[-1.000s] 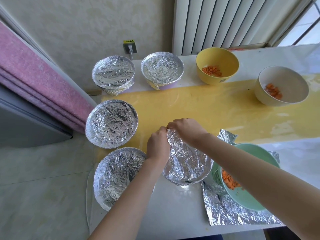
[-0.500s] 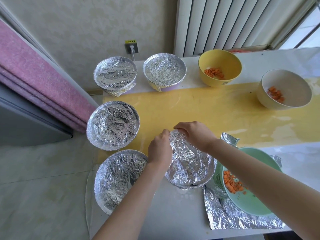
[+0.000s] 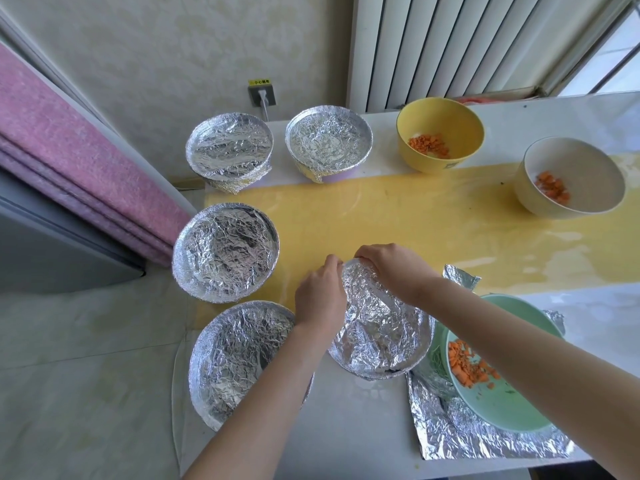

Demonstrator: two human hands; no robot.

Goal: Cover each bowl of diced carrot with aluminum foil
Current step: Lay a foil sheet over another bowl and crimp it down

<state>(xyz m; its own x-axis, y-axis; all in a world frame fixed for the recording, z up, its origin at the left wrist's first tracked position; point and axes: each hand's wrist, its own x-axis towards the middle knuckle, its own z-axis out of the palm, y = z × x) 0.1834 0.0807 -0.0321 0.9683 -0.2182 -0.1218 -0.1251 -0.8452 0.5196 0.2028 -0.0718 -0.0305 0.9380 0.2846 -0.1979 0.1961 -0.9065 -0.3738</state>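
Table (image 3: 363, 431): white top, yellow mat (image 3: 398, 216) across it.
Green bowl (image 3: 502, 407): near right, carrot uncovered, on a loose foil sheet (image 3: 460, 441).
Wrapped bowl (image 3: 381, 327): just left of it, foil over its mouth.
Left hand (image 3: 320, 299): my fingers curled onto that bowl's far-left rim.
Right hand (image 3: 394, 271): my fingers curled over its far rim, gripping.
Yellow bowl (image 3: 446, 119), cream bowl (image 3: 588, 161): far right, carrot uncovered.

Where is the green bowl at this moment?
In the head view, the green bowl is at the table's near right, on a loose foil sheet, just right of the foil-covered bowl being wrapped.
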